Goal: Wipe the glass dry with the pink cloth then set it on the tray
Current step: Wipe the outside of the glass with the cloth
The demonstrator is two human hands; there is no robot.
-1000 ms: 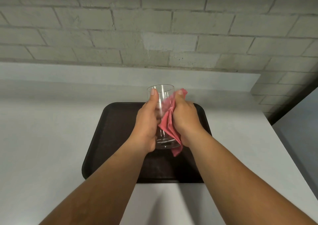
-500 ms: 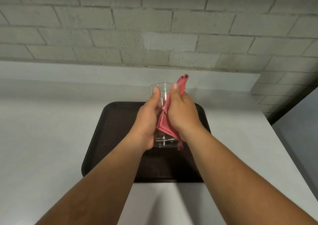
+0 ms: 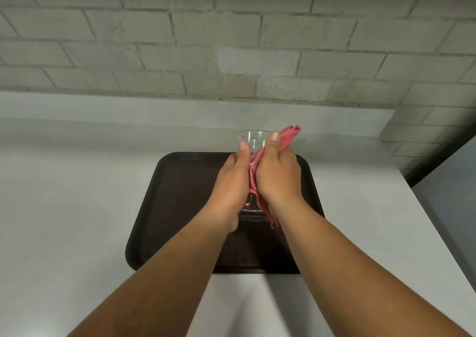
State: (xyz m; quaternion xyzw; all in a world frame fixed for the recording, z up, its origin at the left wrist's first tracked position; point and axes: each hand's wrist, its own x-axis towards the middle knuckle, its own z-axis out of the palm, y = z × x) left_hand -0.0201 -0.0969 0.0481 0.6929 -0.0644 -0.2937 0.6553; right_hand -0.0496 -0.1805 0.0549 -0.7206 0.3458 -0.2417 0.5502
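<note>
A clear drinking glass (image 3: 253,139) is held upright above the dark brown tray (image 3: 180,202). My left hand (image 3: 231,189) grips its left side, thumb up near the rim. My right hand (image 3: 277,174) presses the pink cloth (image 3: 289,134) against the glass's right side. One corner of the cloth sticks up past the rim and another hangs below my right palm, beside the base of the glass. Most of the glass is hidden between my hands.
The tray lies on a pale grey counter (image 3: 77,207) that ends at a right edge (image 3: 425,223). A grey brick wall (image 3: 231,40) rises behind a low backsplash.
My right hand has slid the cloth up the glass, so its corner now pokes above the rim. The hands have closed in tighter around the glass.
</note>
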